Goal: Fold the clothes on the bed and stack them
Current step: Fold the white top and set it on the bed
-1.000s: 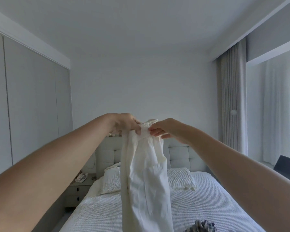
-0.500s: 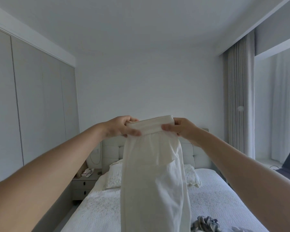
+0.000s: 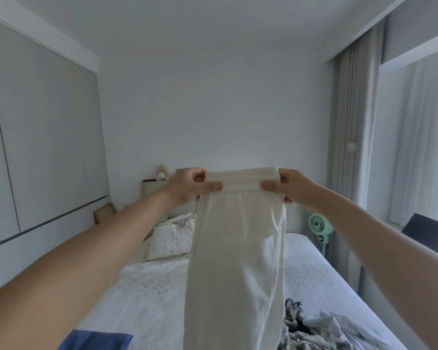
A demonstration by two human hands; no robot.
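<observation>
Left hand [image 3: 190, 188] and right hand [image 3: 286, 185] each pinch the waistband of white pants [image 3: 235, 261], hanging above bed [image 3: 321, 279].

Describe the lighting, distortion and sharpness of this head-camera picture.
Head view: soft, cool daylight enters through the sheer curtain on the right, with no glare or hard shadows; the wide-angle lens bows the wardrobe and ceiling lines and stretches both forearms; the white trousers, left hand and right hand look reasonably sharp; the pillow looks slightly soft.
</observation>
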